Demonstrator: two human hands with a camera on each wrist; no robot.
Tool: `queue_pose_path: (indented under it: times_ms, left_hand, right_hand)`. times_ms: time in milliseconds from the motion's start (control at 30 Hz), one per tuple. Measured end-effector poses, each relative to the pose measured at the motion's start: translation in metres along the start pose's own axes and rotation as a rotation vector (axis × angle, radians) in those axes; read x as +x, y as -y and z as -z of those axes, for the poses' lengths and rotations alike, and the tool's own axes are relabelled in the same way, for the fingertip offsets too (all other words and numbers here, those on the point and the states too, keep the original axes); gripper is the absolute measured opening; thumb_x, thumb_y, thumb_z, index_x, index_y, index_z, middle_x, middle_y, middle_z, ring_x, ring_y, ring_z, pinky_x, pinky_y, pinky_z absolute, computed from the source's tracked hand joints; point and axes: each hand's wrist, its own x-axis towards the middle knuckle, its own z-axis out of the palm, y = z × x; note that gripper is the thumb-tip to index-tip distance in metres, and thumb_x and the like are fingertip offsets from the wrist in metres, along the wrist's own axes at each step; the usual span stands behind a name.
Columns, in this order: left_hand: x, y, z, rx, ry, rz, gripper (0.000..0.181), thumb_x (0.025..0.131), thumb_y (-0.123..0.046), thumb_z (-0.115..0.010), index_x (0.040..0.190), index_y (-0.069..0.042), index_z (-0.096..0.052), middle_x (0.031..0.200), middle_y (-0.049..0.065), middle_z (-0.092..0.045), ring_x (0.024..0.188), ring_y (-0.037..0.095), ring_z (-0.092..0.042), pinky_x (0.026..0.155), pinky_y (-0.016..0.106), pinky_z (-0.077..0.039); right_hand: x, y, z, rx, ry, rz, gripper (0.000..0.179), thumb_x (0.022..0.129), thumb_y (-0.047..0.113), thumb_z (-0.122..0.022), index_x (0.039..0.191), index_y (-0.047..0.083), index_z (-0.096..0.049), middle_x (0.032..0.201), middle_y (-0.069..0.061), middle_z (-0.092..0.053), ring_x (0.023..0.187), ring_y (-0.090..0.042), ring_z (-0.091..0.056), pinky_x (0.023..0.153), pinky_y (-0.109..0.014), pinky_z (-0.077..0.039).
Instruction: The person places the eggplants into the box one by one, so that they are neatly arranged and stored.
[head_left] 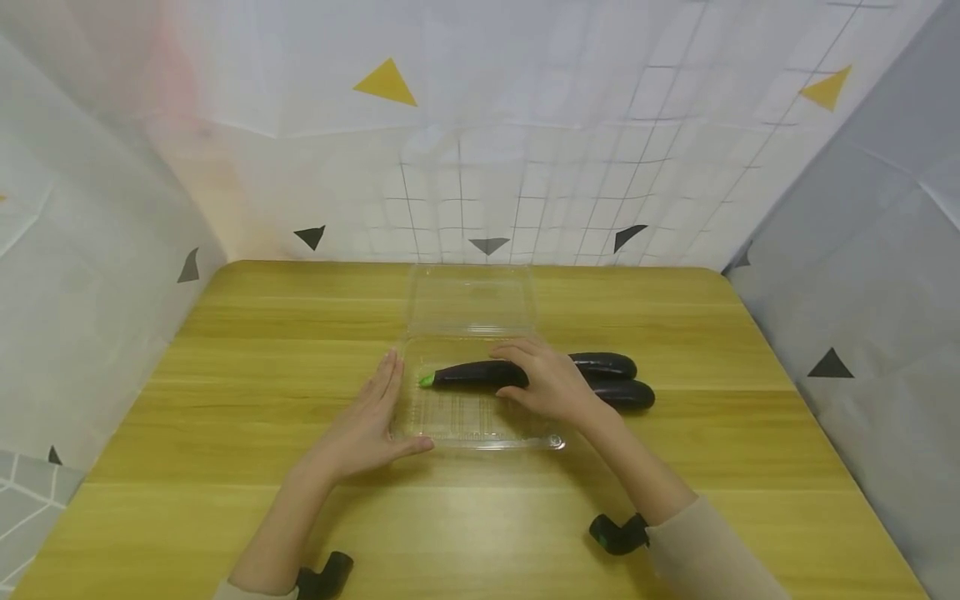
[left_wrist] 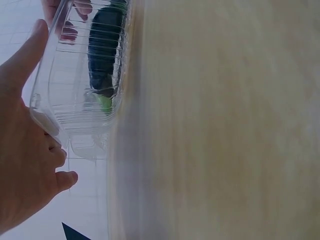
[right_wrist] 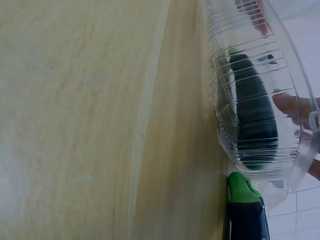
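A clear plastic clamshell container [head_left: 480,443] lies on the table, its lid [head_left: 472,300] folded back behind it. Inside it, on the bottom, rests a dark eggplant [head_left: 468,375] with its green tip pointing left. My right hand [head_left: 551,383] is over the eggplant's right end, thumb and fingers spread to either side of it. In the right wrist view, the thumb [right_wrist: 290,106] shows just above the eggplant [right_wrist: 255,115] through the plastic. My left hand [head_left: 363,425] rests along the container's left side, fingers straight, thumb out at the front rim.
Two more eggplants [head_left: 622,394] lie side by side to the right of the container, their green stems [right_wrist: 242,187] close to its wall. White patterned sheets [head_left: 480,192] enclose the wooden table [head_left: 465,525] at the back and sides.
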Motion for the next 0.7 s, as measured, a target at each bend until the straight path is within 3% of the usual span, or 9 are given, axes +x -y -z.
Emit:
queue_pose_path:
  times_ms: [167,233,500,700]
  left_hand:
    - [-0.001,0.000,0.000,-0.015,0.007,0.008,0.119,0.080,-0.062,-0.067,0.153,-0.002,0.005,0.159,0.013,0.014,0.146,0.027,0.006,0.116,0.051,-0.011]
    - [-0.001,0.000,0.000,-0.015,0.007,0.008,0.119,0.080,-0.062,-0.067,0.153,-0.002,0.005,0.159,0.013,0.014,0.146,0.027,0.006,0.116,0.051,-0.010]
    - [-0.001,0.000,0.001,-0.012,-0.001,-0.002,0.118,0.080,-0.061,-0.067,0.152,0.000,0.004,0.159,0.015,0.013,0.146,0.027,0.005,0.116,0.051,-0.010]
    - [0.000,0.002,-0.001,0.000,-0.015,-0.011,0.118,0.080,-0.061,-0.067,0.152,0.001,0.003,0.159,0.015,0.012,0.146,0.027,0.004,0.116,0.050,-0.011]
  right_hand:
    - [-0.005,0.004,0.005,0.016,-0.022,-0.026,0.057,0.074,0.030,-0.084,0.126,0.016,-0.063,0.129,-0.003,-0.060,0.118,-0.022,-0.056,0.073,-0.036,-0.056]
    - [-0.007,0.004,0.007,0.022,-0.029,-0.030,0.058,0.074,0.030,-0.085,0.126,0.017,-0.063,0.130,-0.004,-0.060,0.118,-0.022,-0.056,0.070,-0.035,-0.056]
    - [-0.020,0.001,0.015,0.112,-0.101,-0.003,0.056,0.073,0.025,-0.086,0.124,0.012,-0.064,0.127,-0.007,-0.062,0.125,-0.036,-0.050,0.097,-0.047,-0.047]
    - [-0.031,-0.004,0.025,0.133,-0.152,-0.034,0.057,0.072,0.024,-0.086,0.123,0.014,-0.065,0.125,-0.007,-0.063,0.117,-0.027,-0.057,0.092,-0.045,-0.050]
